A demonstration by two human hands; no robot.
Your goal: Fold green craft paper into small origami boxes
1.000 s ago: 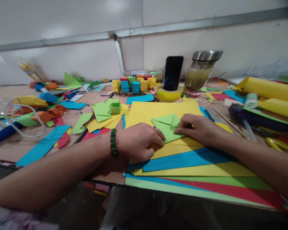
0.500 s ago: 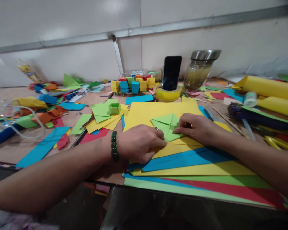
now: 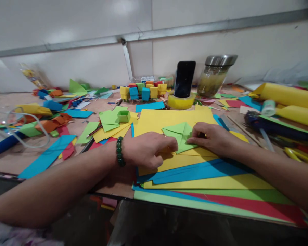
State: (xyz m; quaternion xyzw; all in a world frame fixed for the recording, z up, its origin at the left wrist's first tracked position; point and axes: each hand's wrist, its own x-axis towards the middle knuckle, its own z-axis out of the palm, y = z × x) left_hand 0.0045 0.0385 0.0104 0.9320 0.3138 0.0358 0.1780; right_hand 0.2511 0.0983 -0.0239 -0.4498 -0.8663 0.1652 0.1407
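A folded light green paper (image 3: 181,131) lies on a yellow sheet (image 3: 154,119), on top of a stack of coloured sheets. My right hand (image 3: 207,136) pinches its right edge between thumb and fingers. At its lower left is my left hand (image 3: 154,148), fingers curled and a green bead bracelet on the wrist. Whether the left fingertips touch the paper or hold anything cannot be made out. Beyond the sheets, a black phone (image 3: 184,78) leans upright in a yellow tape roll (image 3: 181,101).
A glass jar (image 3: 213,77) stands behind at the right, near yellow paper rolls (image 3: 290,94). Small folded blocks (image 3: 145,93) line the back. Left are a small green paper box (image 3: 123,116), scraps and a white cable (image 3: 25,145).
My left hand has lifted slightly and drawn its index finger back from the lower edge of the green paper. My right hand keeps its pinch; the view has shifted a little.
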